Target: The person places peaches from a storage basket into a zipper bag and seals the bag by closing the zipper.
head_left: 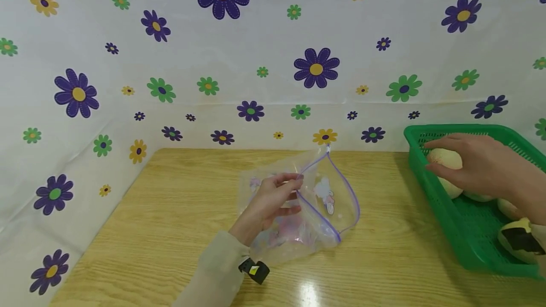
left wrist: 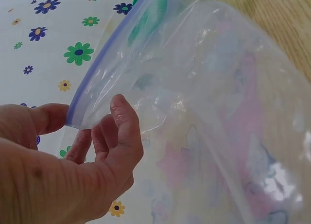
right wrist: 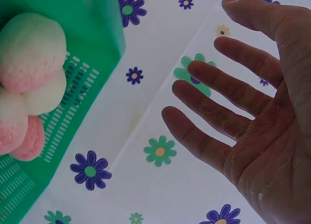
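Observation:
A clear zip bag (head_left: 311, 245) with a purple zip edge and pink cartoon prints lies on the table, its mouth gaping toward the right. My left hand (head_left: 273, 198) pinches one side of the mouth between thumb and fingers; in the left wrist view the purple zip edge (left wrist: 99, 63) sits at the thumb tip. Over the left side of a green basket (head_left: 441, 226) hovers my right hand (head_left: 486, 165), fingers spread and nothing in the palm. Peach-like white and pink fruits (right wrist: 34, 49) lie in the basket, partly hidden by the hand and forearm in the head view.
The wooden table (head_left: 170, 212) meets a white flower-printed cloth (head_left: 264, 37) at the back and left. The basket stands at the table's right, with perforated sides and a raised rim. A strip of bare wood separates the bag from the basket.

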A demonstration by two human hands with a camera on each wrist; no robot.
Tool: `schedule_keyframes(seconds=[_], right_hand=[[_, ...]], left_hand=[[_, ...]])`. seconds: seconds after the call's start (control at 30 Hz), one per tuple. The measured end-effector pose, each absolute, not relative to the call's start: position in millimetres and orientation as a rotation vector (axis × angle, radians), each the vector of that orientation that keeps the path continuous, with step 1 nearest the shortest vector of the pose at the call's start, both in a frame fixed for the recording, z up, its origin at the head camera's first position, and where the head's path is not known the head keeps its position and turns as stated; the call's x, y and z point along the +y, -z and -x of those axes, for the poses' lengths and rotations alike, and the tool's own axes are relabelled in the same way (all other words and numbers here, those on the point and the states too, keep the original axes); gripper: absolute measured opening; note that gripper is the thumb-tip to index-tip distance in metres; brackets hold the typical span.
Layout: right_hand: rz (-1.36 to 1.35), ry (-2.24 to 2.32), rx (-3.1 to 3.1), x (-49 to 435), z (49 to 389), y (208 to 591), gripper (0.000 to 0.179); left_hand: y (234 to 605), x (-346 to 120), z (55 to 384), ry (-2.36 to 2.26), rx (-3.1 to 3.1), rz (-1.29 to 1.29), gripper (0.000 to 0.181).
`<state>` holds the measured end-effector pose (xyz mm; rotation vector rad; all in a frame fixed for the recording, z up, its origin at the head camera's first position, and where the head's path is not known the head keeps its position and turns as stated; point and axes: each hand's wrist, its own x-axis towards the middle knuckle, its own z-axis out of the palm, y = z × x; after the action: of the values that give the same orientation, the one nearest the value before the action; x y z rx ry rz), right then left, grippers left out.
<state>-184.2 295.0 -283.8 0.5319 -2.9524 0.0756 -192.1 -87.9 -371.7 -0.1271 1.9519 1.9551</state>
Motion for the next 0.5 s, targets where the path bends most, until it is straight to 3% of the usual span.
schedule_keyframes(seconds=[0.5], right_hand=[[-0.469, -0.063, -3.045, 332.0, 201.8, 285.3, 0.052]], left_hand=[[374.5, -91.2, 192.2, -1.997, 1.929, 0.129, 0.039]])
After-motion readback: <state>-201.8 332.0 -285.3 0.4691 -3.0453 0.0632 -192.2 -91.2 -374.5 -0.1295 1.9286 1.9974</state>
